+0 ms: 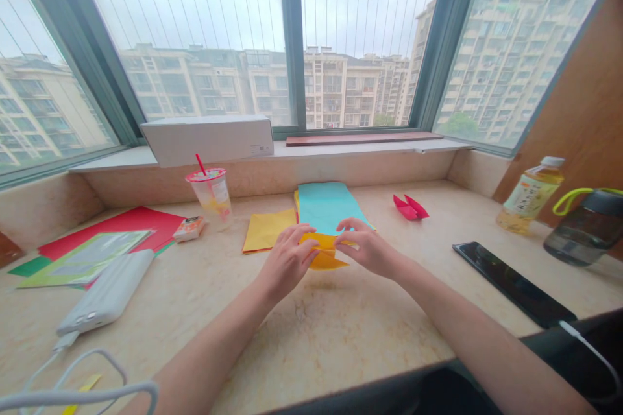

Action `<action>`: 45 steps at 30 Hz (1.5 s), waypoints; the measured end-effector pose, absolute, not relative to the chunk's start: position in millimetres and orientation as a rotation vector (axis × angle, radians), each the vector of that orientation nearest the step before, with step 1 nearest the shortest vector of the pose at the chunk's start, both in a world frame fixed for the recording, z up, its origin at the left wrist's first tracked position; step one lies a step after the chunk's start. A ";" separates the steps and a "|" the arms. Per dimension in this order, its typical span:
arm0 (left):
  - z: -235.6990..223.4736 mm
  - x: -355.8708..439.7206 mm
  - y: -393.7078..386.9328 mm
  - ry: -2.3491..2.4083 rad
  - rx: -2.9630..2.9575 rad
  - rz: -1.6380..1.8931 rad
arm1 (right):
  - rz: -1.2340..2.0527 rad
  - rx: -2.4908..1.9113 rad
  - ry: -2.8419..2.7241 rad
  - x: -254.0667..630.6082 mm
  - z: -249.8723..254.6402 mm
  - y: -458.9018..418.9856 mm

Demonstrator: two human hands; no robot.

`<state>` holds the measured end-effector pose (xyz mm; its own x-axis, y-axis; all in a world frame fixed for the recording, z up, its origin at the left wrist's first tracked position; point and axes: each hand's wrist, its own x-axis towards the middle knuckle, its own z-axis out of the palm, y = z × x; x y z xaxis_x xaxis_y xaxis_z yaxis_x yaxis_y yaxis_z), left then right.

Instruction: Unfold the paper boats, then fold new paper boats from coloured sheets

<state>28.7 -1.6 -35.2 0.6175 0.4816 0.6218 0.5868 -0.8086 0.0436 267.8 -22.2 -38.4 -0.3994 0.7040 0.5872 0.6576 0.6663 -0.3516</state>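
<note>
left hand (289,257) and right hand (370,249) clamp folded orange paper (327,262) between thumbs and fingers at twelve o'clock
uneven pull from nine and three o'clock could skew or tear its creases; turquoise paper (328,204) close behind, at twelve, could snag an edge

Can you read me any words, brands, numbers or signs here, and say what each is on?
None reads clearly enough to quote.
Bottle: characters on its label, too blurred.
White box: print near one corner, too small.
Cup: markings, too blurred.
Small packet: dark print, too blurred.
Power bank: marks on its end, too small.
</note>
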 end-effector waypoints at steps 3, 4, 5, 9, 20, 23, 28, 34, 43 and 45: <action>-32.2 29.4 -3.3 -0.930 -2.637 -1.043 | 0.124 -1.067 -2.082 274.5 -37.4 -17.0; -30.9 29.5 -3.8 -0.944 -2.616 -1.085 | 0.129 -1.086 -2.037 279.1 -37.5 -13.4; -29.7 29.5 -4.2 -0.955 -2.594 -1.122 | 0.120 -1.117 -1.979 285.3 -37.6 -8.9; -28.0 28.9 -4.8 -0.956 -2.567 -1.150 | -0.098 -1.444 -1.678 326.3 -35.9 11.3; -33.6 30.2 -4.0 -0.908 -2.630 -1.059 | -0.464 -2.146 -0.770 455.3 -37.6 1.1; -33.9 29.8 -2.9 -0.907 -2.636 -1.063 | -0.442 -2.273 -0.690 465.5 -49.3 2.9; -33.5 29.6 -2.3 -0.912 -2.640 -1.049 | -0.398 -2.418 -0.695 466.6 -54.7 10.7; -33.3 30.9 -3.1 -0.912 -2.655 -1.019 | -0.299 -2.531 -0.810 461.0 -51.6 16.3; -34.5 31.0 -2.9 -0.925 -2.668 -1.020 | -0.154 -2.614 -0.875 467.5 -57.7 16.3; -34.7 31.3 -3.2 -0.929 -2.674 -1.019 | -0.152 -2.613 -0.888 469.0 -58.8 16.6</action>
<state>31.3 -3.2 -34.7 0.5817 0.5015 0.6404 0.5912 -0.8014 0.0906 469.0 16.6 -58.8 0.7949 0.5657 0.2192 0.6065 -0.7302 -0.3147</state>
